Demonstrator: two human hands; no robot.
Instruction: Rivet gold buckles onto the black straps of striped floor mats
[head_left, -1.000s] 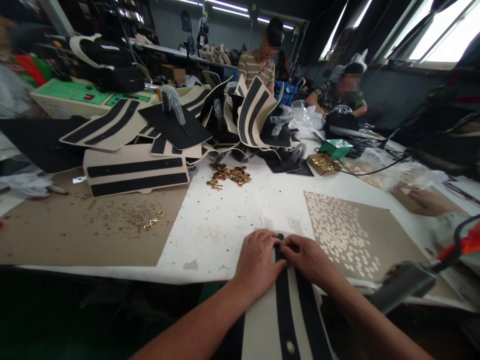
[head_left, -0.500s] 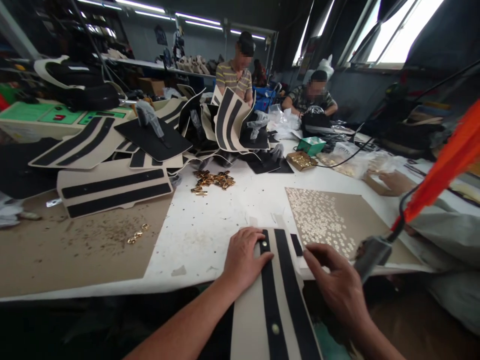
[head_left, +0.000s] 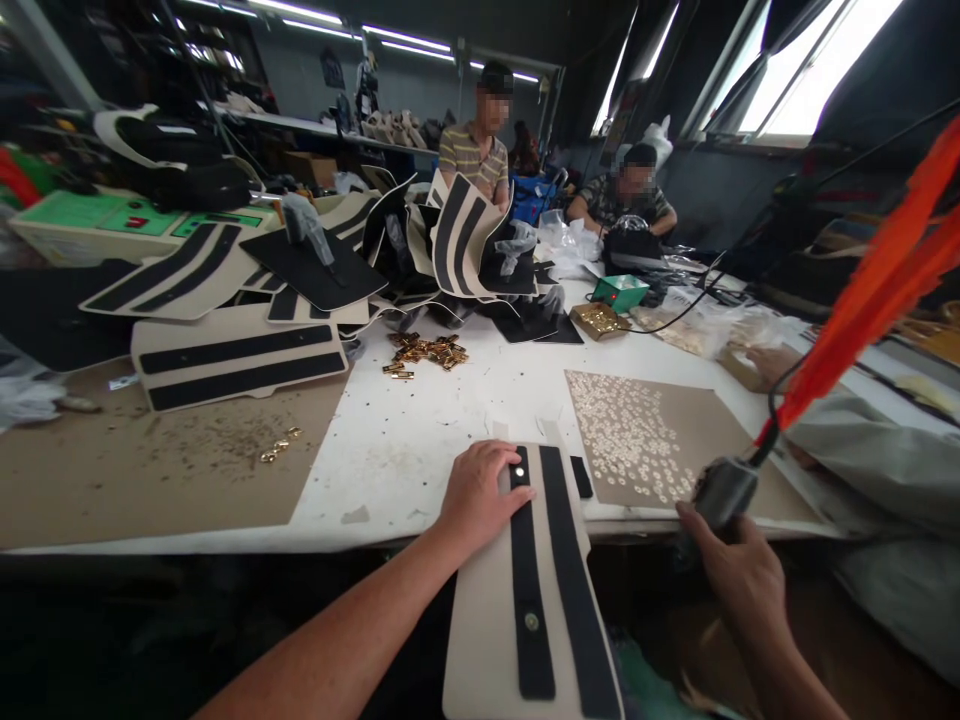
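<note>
A beige panel [head_left: 480, 640] with two black strips lies lengthwise in front of me, its far end on the white table and its near end past the edge. Silver round fasteners show on the left strip. My left hand [head_left: 480, 495] grips the far left part of the panel, fingers curled at the upper fastener and thumb across the strip. On the right, my right hand [head_left: 739, 570] closes thumb and fingers around the lower end of a grey hand-held tool [head_left: 726, 490]. That tool hangs from a cord with orange material; its tip is hidden.
Small ring-like metal pieces [head_left: 626, 430] cover a brown board [head_left: 720, 420] at right. Gold hardware [head_left: 427, 352] lies mid-table. Similar striped panels [head_left: 240, 350] pile up at left. A small black piece [head_left: 580, 477] sits beside my panel. Two people work across the table.
My right hand has left the small black piece beside the panel and moved right to the grey tool. My left hand stays on the panel. The whole view has shifted slightly.
</note>
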